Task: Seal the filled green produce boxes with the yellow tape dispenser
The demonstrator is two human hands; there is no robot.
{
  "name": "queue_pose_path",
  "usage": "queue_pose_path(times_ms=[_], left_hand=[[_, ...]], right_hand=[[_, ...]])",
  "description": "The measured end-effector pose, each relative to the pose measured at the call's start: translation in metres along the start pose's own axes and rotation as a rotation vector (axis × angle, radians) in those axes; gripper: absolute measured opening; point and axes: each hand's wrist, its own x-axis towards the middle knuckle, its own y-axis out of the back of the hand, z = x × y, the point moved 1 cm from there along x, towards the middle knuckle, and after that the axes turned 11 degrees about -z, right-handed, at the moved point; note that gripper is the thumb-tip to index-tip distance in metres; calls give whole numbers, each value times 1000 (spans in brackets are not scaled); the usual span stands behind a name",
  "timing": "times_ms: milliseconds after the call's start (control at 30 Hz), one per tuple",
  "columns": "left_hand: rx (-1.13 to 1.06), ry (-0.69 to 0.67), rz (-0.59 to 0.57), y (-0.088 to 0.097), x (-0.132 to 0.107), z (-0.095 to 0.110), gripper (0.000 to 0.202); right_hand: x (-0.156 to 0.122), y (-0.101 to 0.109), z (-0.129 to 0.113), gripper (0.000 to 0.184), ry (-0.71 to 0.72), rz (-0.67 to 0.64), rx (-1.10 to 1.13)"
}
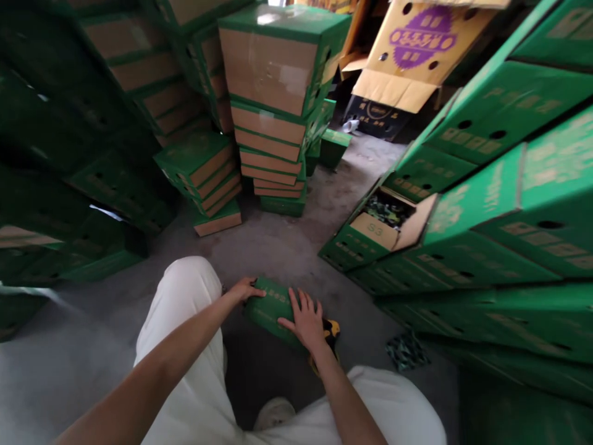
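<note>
Our left hand [248, 289] grips the left end of the green box [272, 298], right hand [303, 321] lies open on top; box runs left-right before us.

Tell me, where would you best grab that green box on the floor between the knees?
Probably by its two short ends, coming down from above with one hand on each. The green box lies low on the floor, long and flat, too wide for one hand. The left hand clasps its left end; the right hand lies flat on top near the other end.
</note>
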Motion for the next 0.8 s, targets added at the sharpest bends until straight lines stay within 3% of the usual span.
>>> queue_pose_path(times_ms=[133, 267, 333, 467, 600, 633, 700, 800], left_hand=[[-43, 42, -37, -1, 2, -9, 75], [-43, -156, -88, -12, 1, -23, 64], [30, -205, -46, -19, -1, -29, 70], [219, -153, 89, -30, -5, -33, 89], [293, -141, 61, -34, -11, -30, 90], [315, -127, 53, -35, -13, -29, 91], [372, -91, 40, -36, -16, -30, 92], [461, -80, 47, -38, -18, -33, 103]], right_hand=[[14, -7, 2, 72, -35, -15, 74], [11, -4, 0, 72, -37, -33, 152], [9, -3, -1, 73, -51, -47, 169], [6, -4, -2, 73, -51, -15, 203], [5, -13, 0, 63, -55, 84, 254], [5, -16, 2, 59, -118, 127, 278], [6, -24, 8, 57, -387, 224, 361], [8, -33, 14, 70, -786, 294, 471]])
